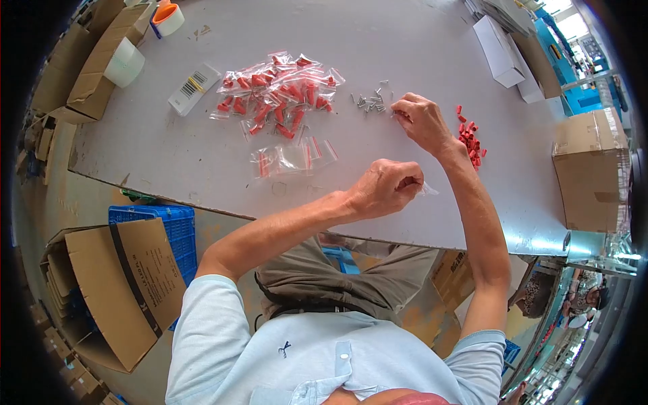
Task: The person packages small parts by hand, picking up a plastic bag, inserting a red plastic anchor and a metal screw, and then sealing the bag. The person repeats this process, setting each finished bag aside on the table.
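Observation:
My left hand (386, 189) is closed in front of my body, just over the near part of the table. From its fingers pokes a small clear plastic bag (428, 190). Farther out, my right hand (422, 123) has thumb and fingers pinched together at the edge of a loose pile of small silver screw-like metal pieces (371, 102); what sits between the fingertips is too small to make out. Right of that wrist lies a heap of small red plastic caps (472, 138). Flat empty zip bags (290, 159) with red strips rest to the left of my left hand.
Filled bags with red pieces (277, 91) form a pile at the table's centre-left. Beside them is a white box with a barcode label (194, 89). Tape rolls (167, 19) and cartons (98, 74) line the left, a cardboard box (590, 169) the right edge. Below left stands a blue crate (182, 233).

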`<state>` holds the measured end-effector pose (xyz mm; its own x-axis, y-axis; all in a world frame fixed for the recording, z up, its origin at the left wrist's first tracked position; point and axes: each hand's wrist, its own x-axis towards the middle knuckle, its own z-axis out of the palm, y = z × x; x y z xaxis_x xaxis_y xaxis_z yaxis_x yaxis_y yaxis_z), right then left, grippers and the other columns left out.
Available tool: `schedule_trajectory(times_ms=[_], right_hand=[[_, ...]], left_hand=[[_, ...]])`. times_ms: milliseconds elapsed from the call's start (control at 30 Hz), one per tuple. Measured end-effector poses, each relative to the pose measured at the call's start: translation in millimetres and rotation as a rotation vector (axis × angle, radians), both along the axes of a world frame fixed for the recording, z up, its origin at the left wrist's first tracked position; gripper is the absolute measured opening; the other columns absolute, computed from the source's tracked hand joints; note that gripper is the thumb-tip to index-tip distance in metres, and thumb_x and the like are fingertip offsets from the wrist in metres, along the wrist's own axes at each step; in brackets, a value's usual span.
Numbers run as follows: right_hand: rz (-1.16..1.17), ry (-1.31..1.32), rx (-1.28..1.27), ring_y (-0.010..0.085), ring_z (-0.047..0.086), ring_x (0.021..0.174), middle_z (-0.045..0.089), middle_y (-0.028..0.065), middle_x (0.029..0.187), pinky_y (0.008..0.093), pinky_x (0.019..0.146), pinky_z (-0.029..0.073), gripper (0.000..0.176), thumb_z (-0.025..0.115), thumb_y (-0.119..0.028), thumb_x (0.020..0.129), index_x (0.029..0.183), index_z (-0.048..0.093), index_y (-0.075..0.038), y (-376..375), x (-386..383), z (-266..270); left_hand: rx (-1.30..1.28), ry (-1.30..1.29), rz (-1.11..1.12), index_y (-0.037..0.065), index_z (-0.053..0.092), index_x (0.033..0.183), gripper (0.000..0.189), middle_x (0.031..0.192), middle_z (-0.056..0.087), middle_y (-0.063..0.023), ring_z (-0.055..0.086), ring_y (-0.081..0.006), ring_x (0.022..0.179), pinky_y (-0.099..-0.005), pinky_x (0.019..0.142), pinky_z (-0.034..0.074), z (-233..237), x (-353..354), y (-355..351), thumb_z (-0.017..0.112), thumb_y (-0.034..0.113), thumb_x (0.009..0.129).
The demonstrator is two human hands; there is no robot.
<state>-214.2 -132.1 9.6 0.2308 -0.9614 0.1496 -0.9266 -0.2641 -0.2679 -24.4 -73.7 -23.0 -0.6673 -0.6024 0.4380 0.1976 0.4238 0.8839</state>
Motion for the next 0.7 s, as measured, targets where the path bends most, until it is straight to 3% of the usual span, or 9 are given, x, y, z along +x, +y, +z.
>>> schedule_trajectory(times_ms=[433, 533, 600, 667, 700], right_hand=[[0.055, 0.302, -0.004, 0.0297, 0.068, 0.095, 0.068, 0.0121, 0.093, 0.0430, 0.083, 0.058, 0.010, 0.065, -0.011, 0.097, 0.092, 0.064, -0.002, 16.9, -5.0, -0.3], [0.089, 0.362, 0.059, 0.0292, 0.069, 0.096, 0.068, 0.0126, 0.093, 0.0423, 0.083, 0.058, 0.005, 0.064, -0.006, 0.095, 0.092, 0.064, -0.001, 13.9, -8.5, 6.4], [0.132, 0.264, 0.095, 0.0261, 0.070, 0.095, 0.068, 0.0128, 0.092, 0.0381, 0.082, 0.059, 0.004, 0.062, -0.004, 0.093, 0.090, 0.064, -0.002, 12.4, -11.8, 10.7], [0.213, 0.291, 0.020, 0.0348, 0.070, 0.084, 0.068, 0.0148, 0.089, 0.0444, 0.074, 0.058, 0.004, 0.066, -0.003, 0.085, 0.089, 0.065, -0.002, 5.4, -22.7, -7.2], [0.217, 0.284, 0.020, 0.0325, 0.070, 0.082, 0.068, 0.0142, 0.088, 0.0420, 0.071, 0.058, 0.003, 0.065, -0.003, 0.084, 0.086, 0.064, -0.003, 5.2, -20.4, -9.3]], left_hand=[[0.038, -0.062, 0.017, -0.003, 0.069, 0.094, 0.006, 0.078, 0.073, -0.0128, 0.069, -0.0161, 0.067, -0.0311, 0.061, 0.057, -2.2, -1.1, -4.4, 0.071, 0.000, 0.090], [0.102, -0.058, 0.013, -0.001, 0.070, 0.094, 0.005, 0.078, 0.073, -0.0119, 0.068, -0.0153, 0.068, -0.0310, 0.063, 0.057, 1.5, 0.4, -5.8, 0.070, 0.000, 0.090], [0.090, -0.119, 0.065, 0.000, 0.071, 0.095, 0.005, 0.079, 0.072, -0.0107, 0.068, -0.0148, 0.069, -0.0305, 0.064, 0.056, 4.5, 2.4, -6.5, 0.069, -0.001, 0.090], [0.056, -0.159, 0.095, 0.002, 0.071, 0.095, 0.008, 0.081, 0.072, -0.0107, 0.067, -0.0138, 0.071, -0.0302, 0.064, 0.056, -5.9, -1.5, -8.4, 0.067, -0.002, 0.089], [0.034, -0.150, 0.125, 0.001, 0.069, 0.091, 0.003, 0.073, 0.067, -0.0127, 0.063, -0.0162, 0.063, -0.0335, 0.059, 0.053, -7.5, -2.0, -8.4, 0.068, 0.000, 0.088]])
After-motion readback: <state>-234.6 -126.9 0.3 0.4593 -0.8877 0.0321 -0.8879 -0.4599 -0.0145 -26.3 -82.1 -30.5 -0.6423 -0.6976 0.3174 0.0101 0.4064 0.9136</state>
